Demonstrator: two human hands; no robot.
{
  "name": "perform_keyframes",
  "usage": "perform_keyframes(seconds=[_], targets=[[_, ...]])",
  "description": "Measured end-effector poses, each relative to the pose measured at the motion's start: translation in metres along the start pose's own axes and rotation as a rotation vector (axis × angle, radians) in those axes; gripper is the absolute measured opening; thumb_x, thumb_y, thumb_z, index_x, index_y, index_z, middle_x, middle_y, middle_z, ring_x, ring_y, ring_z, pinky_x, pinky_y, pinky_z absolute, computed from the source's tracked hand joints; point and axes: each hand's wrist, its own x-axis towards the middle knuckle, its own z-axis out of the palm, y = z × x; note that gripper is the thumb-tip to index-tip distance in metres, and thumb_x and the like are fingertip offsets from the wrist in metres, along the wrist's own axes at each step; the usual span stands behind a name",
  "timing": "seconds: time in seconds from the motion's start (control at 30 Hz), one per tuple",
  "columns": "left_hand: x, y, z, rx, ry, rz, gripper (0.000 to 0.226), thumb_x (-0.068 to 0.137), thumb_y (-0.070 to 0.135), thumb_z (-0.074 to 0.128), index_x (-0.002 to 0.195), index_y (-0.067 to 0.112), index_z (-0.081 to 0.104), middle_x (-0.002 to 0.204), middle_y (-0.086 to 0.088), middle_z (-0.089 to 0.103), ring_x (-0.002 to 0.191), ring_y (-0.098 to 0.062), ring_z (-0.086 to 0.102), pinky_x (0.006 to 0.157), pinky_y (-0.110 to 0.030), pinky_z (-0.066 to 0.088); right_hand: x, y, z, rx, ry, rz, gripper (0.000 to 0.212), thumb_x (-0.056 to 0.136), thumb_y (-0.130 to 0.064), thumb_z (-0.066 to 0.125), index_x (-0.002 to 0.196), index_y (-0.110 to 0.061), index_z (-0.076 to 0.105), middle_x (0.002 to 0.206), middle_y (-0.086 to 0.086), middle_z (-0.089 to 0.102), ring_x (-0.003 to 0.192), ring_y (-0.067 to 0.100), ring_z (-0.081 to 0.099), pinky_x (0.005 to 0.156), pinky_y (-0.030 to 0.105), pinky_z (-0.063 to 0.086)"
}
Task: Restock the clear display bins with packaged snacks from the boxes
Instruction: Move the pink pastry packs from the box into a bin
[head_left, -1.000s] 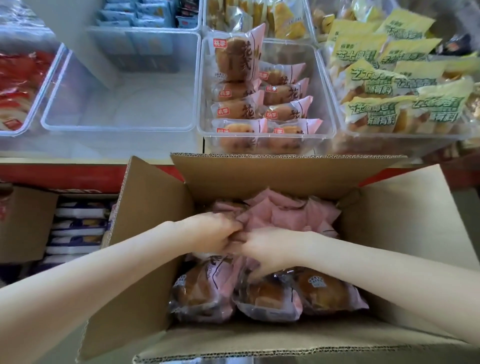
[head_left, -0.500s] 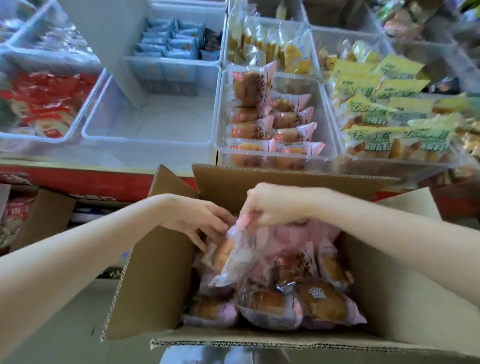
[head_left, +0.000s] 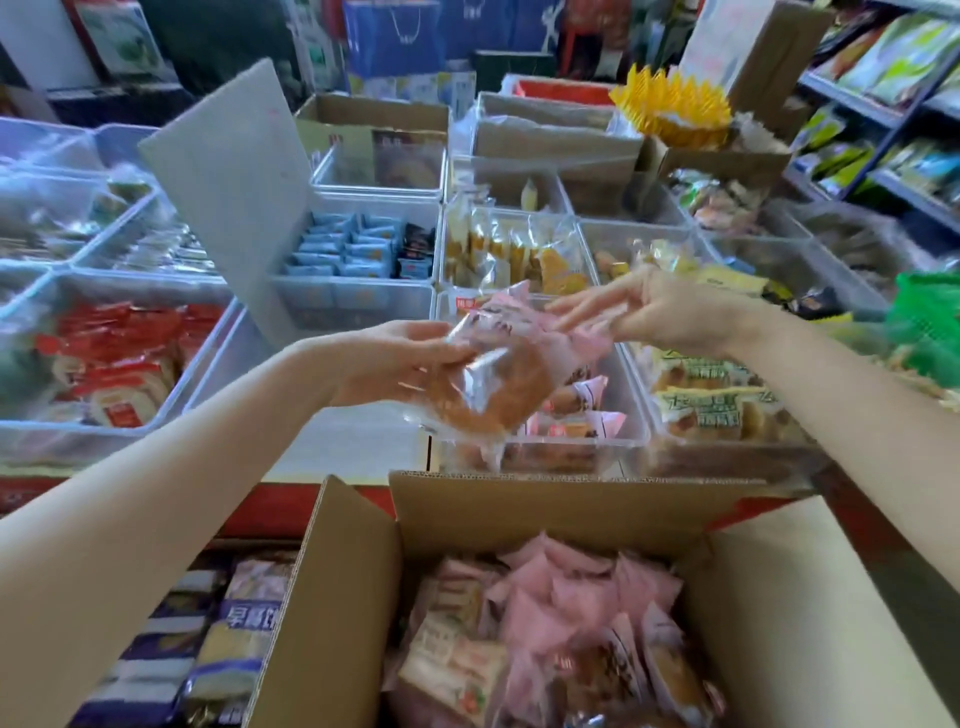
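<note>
Both hands raised: left (head_left: 402, 361) gripping, right (head_left: 652, 312) fingers outstretched.

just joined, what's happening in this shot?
A person is restocking snack bins from an open cardboard box. The left hand holds a pink-wrapped pastry pack above the clear bin that already has the same packs in it. The right hand is over the far end of the pack, fingers extended; whether it touches is unclear. The pack is not in the bin yet. More pink packs remain in the box.
</note>
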Motion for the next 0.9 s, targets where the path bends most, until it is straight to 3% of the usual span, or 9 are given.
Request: perform_keyframes(seconds=[0.07, 0.13, 0.23, 0.3, 0.4, 0.5, 0.57, 0.77, 0.9], targets=[[0.007, 0.008, -0.01, 0.175, 0.027, 0.001, 0.068, 0.059, 0.038, 0.084, 0.119, 0.023, 0.055, 0.101, -0.006, 0.069, 0.088, -0.018, 0.068, 0.079, -0.024, 0.055, 0.007, 0.012, 0.005, 0.184, 0.078, 0.057, 0.035, 0.089, 0.009, 0.049, 0.094, -0.014, 0.075, 0.119, 0.002, 0.067, 0.101, 0.015, 0.067, 0.081, 0.028, 0.057], [0.017, 0.015, -0.013, 0.318, 0.116, -0.021, 0.059, 0.067, 0.029, 0.079, 0.12, 0.026, 0.053, 0.096, -0.003, 0.067, 0.083, -0.015, 0.066, 0.076, -0.022, 0.053, 0.018, 0.02, 0.014, 0.239, 0.106, 0.084, 0.027, 0.091, -0.012, 0.057, 0.117, -0.018, 0.062, 0.121, 0.004, 0.064, 0.092, 0.014, 0.068, 0.075, 0.024, 0.056], [0.037, 0.03, -0.011, 0.544, 0.114, 0.029, 0.049, 0.073, 0.023, 0.076, 0.116, 0.03, 0.054, 0.085, 0.011, 0.063, 0.073, -0.001, 0.06, 0.06, -0.011, 0.045, 0.043, 0.031, 0.025, 0.141, -0.003, 0.159, 0.083, 0.073, -0.048, 0.072, 0.143, -0.03, 0.031, 0.125, -0.005, 0.057, 0.106, 0.014, 0.061, 0.089, 0.032, 0.051], [0.049, 0.038, -0.011, 0.67, 0.114, 0.072, 0.047, 0.073, 0.025, 0.077, 0.113, 0.031, 0.054, 0.082, 0.018, 0.059, 0.07, 0.005, 0.055, 0.056, -0.007, 0.041, 0.057, 0.033, 0.033, 0.146, -0.006, 0.205, 0.077, 0.07, -0.042, 0.072, 0.137, -0.027, 0.037, 0.114, -0.007, 0.06, 0.101, 0.008, 0.062, 0.087, 0.024, 0.051], [0.069, 0.035, -0.014, 0.815, 0.185, 0.121, 0.052, 0.073, 0.03, 0.077, 0.119, 0.028, 0.053, 0.098, 0.011, 0.059, 0.088, -0.008, 0.058, 0.075, -0.019, 0.046, 0.074, 0.045, 0.038, 0.279, 0.106, 0.198, 0.036, 0.074, -0.026, 0.074, 0.105, -0.018, 0.059, 0.094, 0.001, 0.069, 0.091, 0.015, 0.066, 0.079, 0.027, 0.054], [0.084, 0.022, -0.026, 0.666, 0.509, 0.232, 0.038, 0.083, 0.022, 0.067, 0.118, 0.017, 0.056, 0.111, 0.003, 0.058, 0.104, -0.014, 0.055, 0.087, -0.024, 0.043, 0.089, 0.063, 0.035, 0.444, 0.297, 0.236, 0.059, 0.051, -0.038, 0.082, 0.101, -0.014, 0.064, 0.101, 0.01, 0.069, 0.101, 0.028, 0.064, 0.092, 0.046, 0.049], [0.089, 0.014, -0.036, 0.489, 0.613, 0.165, 0.03, 0.088, 0.014, 0.058, 0.119, 0.013, 0.056, 0.116, -0.001, 0.059, 0.103, -0.014, 0.055, 0.088, -0.025, 0.044, 0.098, 0.071, 0.034, 0.494, 0.433, 0.267, 0.066, 0.048, -0.035, 0.084, 0.105, -0.011, 0.063, 0.102, 0.01, 0.069, 0.1, 0.027, 0.064, 0.089, 0.044, 0.051], [0.104, -0.022, -0.051, 0.419, 0.542, -0.053, 0.03, 0.089, 0.001, 0.05, 0.117, 0.009, 0.057, 0.117, -0.008, 0.061, 0.098, -0.015, 0.054, 0.081, -0.025, 0.042, 0.118, 0.097, 0.026, 0.519, 0.706, 0.281, 0.035, 0.076, -0.011, 0.075, 0.103, -0.013, 0.051, 0.093, 0.0, 0.059, 0.08, 0.012, 0.055, 0.062, 0.022, 0.044], [0.115, -0.038, -0.048, 0.482, 0.529, -0.1, 0.035, 0.088, 0.001, 0.05, 0.121, 0.011, 0.055, 0.124, -0.008, 0.057, 0.111, -0.02, 0.054, 0.095, -0.031, 0.045, 0.146, 0.111, 0.031, 0.53, 0.636, 0.317, 0.047, 0.071, -0.014, 0.08, 0.113, -0.009, 0.059, 0.109, 0.009, 0.065, 0.1, 0.026, 0.06, 0.083, 0.041, 0.052]])
